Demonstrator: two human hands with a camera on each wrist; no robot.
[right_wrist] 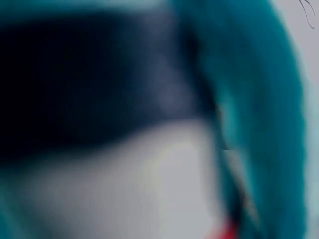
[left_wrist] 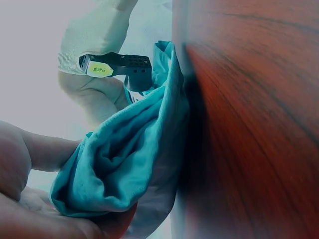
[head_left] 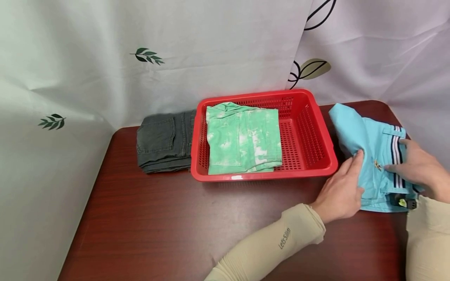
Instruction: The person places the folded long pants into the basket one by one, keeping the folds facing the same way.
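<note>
Light-blue pants (head_left: 372, 140) lie at the right end of the table, with a navy-and-white striped band (head_left: 396, 150) along the waist. My left hand (head_left: 342, 191) grips their left side, and part of the cloth stands up in a fold above the fingers. Thumb and fingers sit around the thick folded edge (left_wrist: 119, 164) in the left wrist view. At the waist, my right hand (head_left: 420, 166) holds the cloth, its thumb lying near a small embroidered emblem (head_left: 377, 165). Blurred blue cloth (right_wrist: 259, 99) and dark and pale bands fill the right wrist view.
A red plastic basket (head_left: 263, 177) stands mid-table near the back curtain. Inside it, on the left, lies a folded green-and-white garment (head_left: 242, 140). Folded dark grey jeans (head_left: 158, 140) lie just left of the basket. Patterned white curtain (head_left: 211, 47) encloses the table's back and sides.
</note>
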